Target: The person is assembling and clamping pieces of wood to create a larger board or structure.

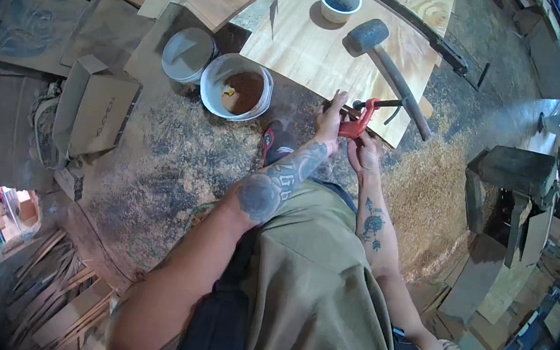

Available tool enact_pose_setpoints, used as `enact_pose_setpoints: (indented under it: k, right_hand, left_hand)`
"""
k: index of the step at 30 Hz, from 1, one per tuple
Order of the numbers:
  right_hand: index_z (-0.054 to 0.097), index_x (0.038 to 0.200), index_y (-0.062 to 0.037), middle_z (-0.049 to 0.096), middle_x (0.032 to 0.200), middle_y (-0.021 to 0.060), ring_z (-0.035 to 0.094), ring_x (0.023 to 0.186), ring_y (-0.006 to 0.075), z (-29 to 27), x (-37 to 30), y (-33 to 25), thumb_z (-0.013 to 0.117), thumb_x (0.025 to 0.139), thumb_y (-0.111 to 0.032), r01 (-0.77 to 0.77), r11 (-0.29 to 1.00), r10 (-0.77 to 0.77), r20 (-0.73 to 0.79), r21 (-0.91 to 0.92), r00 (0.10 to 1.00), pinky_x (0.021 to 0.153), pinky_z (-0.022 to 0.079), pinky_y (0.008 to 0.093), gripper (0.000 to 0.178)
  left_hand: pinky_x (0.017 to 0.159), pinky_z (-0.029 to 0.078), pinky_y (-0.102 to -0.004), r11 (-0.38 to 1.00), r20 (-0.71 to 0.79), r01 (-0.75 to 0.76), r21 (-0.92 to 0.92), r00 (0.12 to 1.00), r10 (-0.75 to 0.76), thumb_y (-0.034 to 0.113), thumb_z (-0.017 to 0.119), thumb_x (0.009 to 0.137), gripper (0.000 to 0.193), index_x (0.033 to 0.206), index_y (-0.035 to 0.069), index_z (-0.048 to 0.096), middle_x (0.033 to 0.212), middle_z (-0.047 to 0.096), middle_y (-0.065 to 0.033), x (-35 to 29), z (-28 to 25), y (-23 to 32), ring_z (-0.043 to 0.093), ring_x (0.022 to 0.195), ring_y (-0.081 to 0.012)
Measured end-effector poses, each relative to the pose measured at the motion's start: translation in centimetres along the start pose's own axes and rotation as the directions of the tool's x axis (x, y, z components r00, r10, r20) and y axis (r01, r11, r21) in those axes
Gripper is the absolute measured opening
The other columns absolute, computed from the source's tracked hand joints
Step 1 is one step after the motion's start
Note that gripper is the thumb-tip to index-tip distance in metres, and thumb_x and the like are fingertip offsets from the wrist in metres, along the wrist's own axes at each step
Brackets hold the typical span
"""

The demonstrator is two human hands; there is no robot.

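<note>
A red clamp (359, 123) with a dark screw rod sits at the near edge of the plywood board (296, 44). My left hand (329, 119) is closed at the clamp's left side, its fingers against the board's edge. Under the clamp, my right hand (364, 154) has its fingers curled round the lower part, partly hidden. A mallet (398, 80) lies across the board, its dark head away from me and its handle passing over the rod toward the right corner. Beyond my hands, a white tub (339, 3) on the board holds small dark pieces.
Left of the board stand a white bucket (260, 109) with brown powder inside and a lidded bucket (188, 55). A long dark metal bar (411, 17) runs along the board's far side. A cardboard box (102, 111) stands left; sawdust (436, 187) covers the floor at right.
</note>
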State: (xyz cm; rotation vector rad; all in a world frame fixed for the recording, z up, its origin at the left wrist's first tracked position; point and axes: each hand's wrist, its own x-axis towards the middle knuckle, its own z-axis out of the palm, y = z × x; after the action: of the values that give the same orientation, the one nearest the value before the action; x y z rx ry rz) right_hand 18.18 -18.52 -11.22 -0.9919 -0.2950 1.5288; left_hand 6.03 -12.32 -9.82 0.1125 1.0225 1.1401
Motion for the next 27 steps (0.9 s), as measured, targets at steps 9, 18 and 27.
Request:
enact_pose_setpoints:
  k: [9, 18, 27]
  right_hand:
    - [0.066, 0.121, 0.0095, 0.07, 0.115, 0.0152, 0.067, 0.099, 0.0213, 0.4, -0.4, -2.4, 0.067, 0.099, -0.014, -0.272, 0.912, 0.227, -0.175, -0.307, 0.958, 0.087, 0.053, 0.0333, 0.032]
    - [0.066, 0.123, 0.0063, 0.071, 0.114, 0.0112, 0.068, 0.102, 0.021, -1.7, 1.3, 0.0, 0.069, 0.097, -0.015, -0.058, 0.978, 0.054, -0.025, -0.199, 0.998, 0.09, 0.054, 0.033, 0.033]
    - [0.063, 0.128, 0.0061, 0.071, 0.119, 0.0131, 0.067, 0.111, 0.0234, 0.4, -0.1, -1.1, 0.062, 0.097, -0.01, -0.088, 0.989, 0.085, -0.03, -0.12, 0.996, 0.1, 0.051, 0.0367, 0.035]
  left_hand:
    - [0.077, 0.057, -0.0328, 1.0, 0.018, -0.018, -0.025, 1.0, 0.018, 0.048, 0.069, 0.095, 0.048, 0.114, 0.004, 0.065, 0.096, 0.072, -0.0085, 0.3, 0.0, -0.7, 0.07, 0.083, -0.0182]
    - [0.078, 0.056, -0.0343, 0.994, -0.003, -0.101, -0.046, 0.995, 0.101, 0.046, 0.072, 0.093, 0.049, 0.115, 0.003, 0.062, 0.096, 0.068, -0.0089, -2.0, 1.3, 0.3, 0.069, 0.086, -0.0183]
    - [0.074, 0.057, -0.0349, 0.999, 0.04, 0.02, -0.05, 0.999, -0.018, 0.048, 0.074, 0.091, 0.05, 0.113, 0.004, 0.065, 0.099, 0.068, -0.0075, -1.2, 0.9, 0.0, 0.068, 0.084, -0.0172]
